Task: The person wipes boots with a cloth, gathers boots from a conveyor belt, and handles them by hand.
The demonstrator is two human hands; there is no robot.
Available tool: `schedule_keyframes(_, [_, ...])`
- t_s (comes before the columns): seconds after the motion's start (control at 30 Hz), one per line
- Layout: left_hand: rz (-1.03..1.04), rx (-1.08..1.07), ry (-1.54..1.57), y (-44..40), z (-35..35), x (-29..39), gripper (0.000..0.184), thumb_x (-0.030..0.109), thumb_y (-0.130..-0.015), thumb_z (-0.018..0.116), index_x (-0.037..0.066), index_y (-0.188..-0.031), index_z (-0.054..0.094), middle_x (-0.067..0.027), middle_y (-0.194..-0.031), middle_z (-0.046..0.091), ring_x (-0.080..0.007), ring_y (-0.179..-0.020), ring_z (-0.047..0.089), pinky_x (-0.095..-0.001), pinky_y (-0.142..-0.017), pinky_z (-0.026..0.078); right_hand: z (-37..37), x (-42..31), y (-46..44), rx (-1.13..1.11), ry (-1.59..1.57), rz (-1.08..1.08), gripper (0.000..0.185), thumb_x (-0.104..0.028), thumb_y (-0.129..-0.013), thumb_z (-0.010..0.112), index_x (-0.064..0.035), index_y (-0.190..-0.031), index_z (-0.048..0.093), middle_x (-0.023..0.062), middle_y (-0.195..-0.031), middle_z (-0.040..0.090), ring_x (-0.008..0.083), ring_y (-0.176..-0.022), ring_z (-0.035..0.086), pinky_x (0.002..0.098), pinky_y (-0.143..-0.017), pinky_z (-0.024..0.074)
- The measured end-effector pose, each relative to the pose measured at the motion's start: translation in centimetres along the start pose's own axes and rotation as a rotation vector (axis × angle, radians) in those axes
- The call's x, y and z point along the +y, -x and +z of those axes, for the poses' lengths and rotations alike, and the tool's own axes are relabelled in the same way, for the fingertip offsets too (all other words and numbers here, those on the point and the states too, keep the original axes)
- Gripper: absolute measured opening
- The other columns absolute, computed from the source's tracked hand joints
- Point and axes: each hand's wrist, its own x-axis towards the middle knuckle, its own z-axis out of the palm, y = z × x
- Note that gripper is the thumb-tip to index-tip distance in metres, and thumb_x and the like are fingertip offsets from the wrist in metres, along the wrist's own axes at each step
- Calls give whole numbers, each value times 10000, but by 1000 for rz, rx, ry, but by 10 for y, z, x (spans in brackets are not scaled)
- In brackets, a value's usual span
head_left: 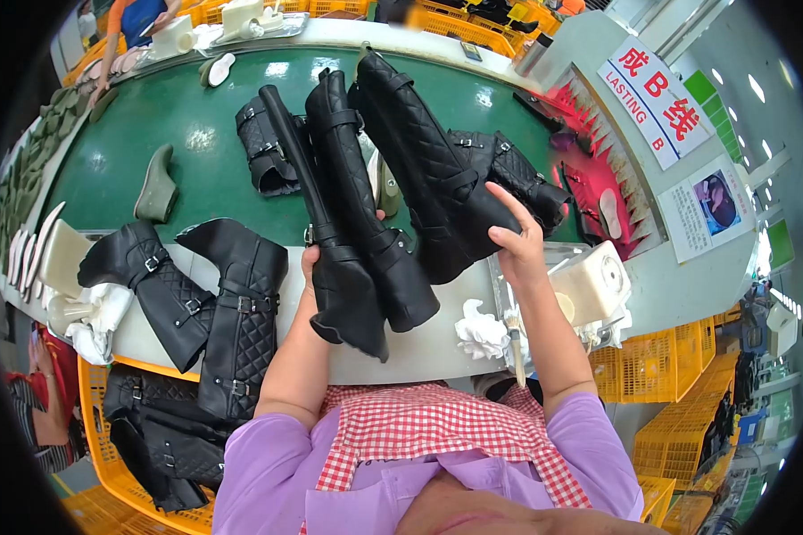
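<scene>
Several black quilted boots with buckled straps are held up in front of me over the table edge. My left hand (311, 267) is wrapped round two of them, a narrow-looking left boot (335, 245) and a middle boot (379, 241); most of its fingers are hidden behind them. My right hand (517, 234) grips the right-hand boot (437, 178) at its foot end, thumb and forefinger showing on the near side. To the left, a shorter-looking boot (169, 285) and a taller boot (241, 312) lie across the table's front edge.
A green conveyor belt (205, 196) carries a dark green boot-shaped piece (157, 187) and other black boots (268, 147). A yellow crate (98, 419) below left holds boots. At right are a white container (593, 281), a brush (514, 343) and a red-lit tunnel (598, 169). Another person (138, 22) stands far left.
</scene>
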Motion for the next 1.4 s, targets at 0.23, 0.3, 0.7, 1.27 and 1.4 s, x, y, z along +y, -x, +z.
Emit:
schedule_keyframes(0.23, [38,-127,63,-1,0,-2,904,485,-700,762,94,-1419,379,-184,-1364,476,-404,-1089,563,-541,-873,521,14,-11,27,49,636,-290,639,-50,-758,664,22,-1360,462,145,-1311,535,223,-1181,533,312,-1019,375])
schedule_keyframes(0.3, [54,-151,55,-2,-4,-2,907,489,-699,763,98,-1420,378,-186,-1357,481,-411,-1082,564,-549,-869,520,12,-9,31,55,687,-357,629,-35,-768,658,25,-1360,453,164,-1330,511,236,-1222,500,328,-1034,359])
schedule_keyframes(0.7, [148,18,-176,-5,-14,8,951,407,-658,781,117,-1452,346,-95,-1418,442,-279,-1292,441,-461,-1084,376,28,1,49,-245,246,223,710,-122,-811,680,-83,-1451,376,104,-1318,496,179,-1104,541,305,-928,451])
schedule_keyframes(1.27, [182,367,-419,23,-47,14,890,395,-688,746,109,-1439,362,-99,-1404,456,-284,-1277,454,-460,-1076,384,-154,130,-198,464,1453,524,776,-441,-759,730,34,-1313,465,222,-1262,581,355,-1143,584,422,-971,467])
schedule_keyframes(1.4, [170,408,-441,29,-52,16,876,393,-696,737,107,-1436,366,-100,-1400,460,-285,-1274,457,-459,-1075,386,-187,174,-222,362,1387,787,927,-418,-668,835,93,-1329,433,225,-1305,551,342,-1220,539,405,-1005,450])
